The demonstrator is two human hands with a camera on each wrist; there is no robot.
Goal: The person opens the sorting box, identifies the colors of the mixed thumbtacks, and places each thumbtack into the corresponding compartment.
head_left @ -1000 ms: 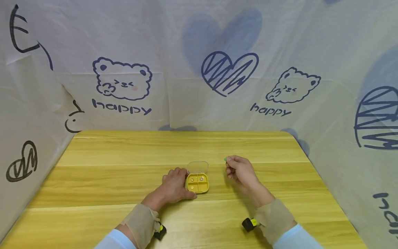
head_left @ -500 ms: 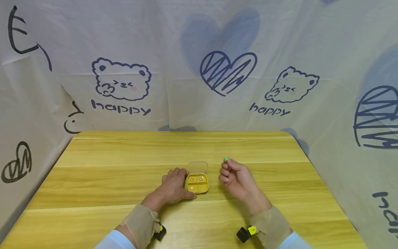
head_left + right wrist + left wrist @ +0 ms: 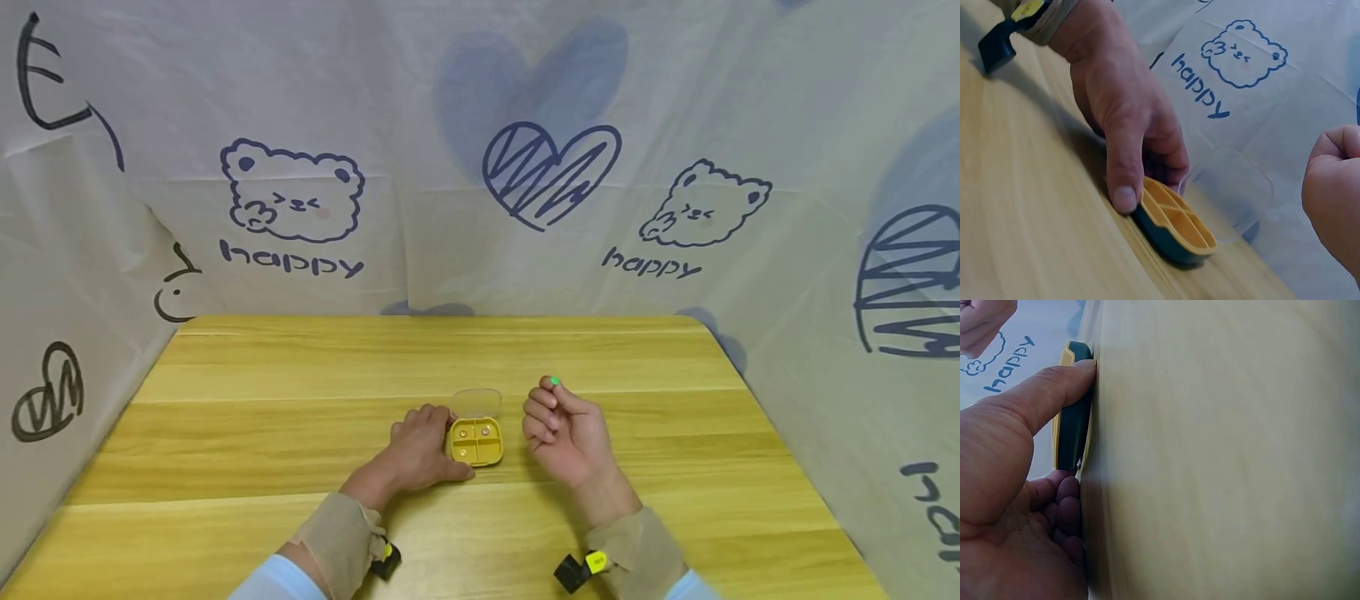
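Note:
My left hand (image 3: pixel 420 450) grips the left side of a small pill box (image 3: pixel 491 453), thumb at the front and fingers behind. In the right wrist view the box (image 3: pixel 1188 232) has a yellow divided inside and a dark green outer shell. Its clear lid (image 3: pixel 477 403) stands open at the back. Three of its four compartments each hold a tiny round piece; the front right one shows bare yellow. Right of the box, my raised right hand (image 3: pixel 573 433) pinches a small green round piece (image 3: pixel 555 381) between thumb and forefinger, with the other fingers curled and the palm side visible.
A yellow wood-grain table (image 3: pixel 300 367) lies under both hands. White cloth (image 3: pixel 420 133) printed with bears and hearts hangs behind it and along both sides. A black wrist camera (image 3: pixel 573 573) juts from the right forearm near the tabletop.
My right hand has turned its palm side upward and shifted slightly left, so the green piece shows more of its face. The left hand and the pill box have stayed put.

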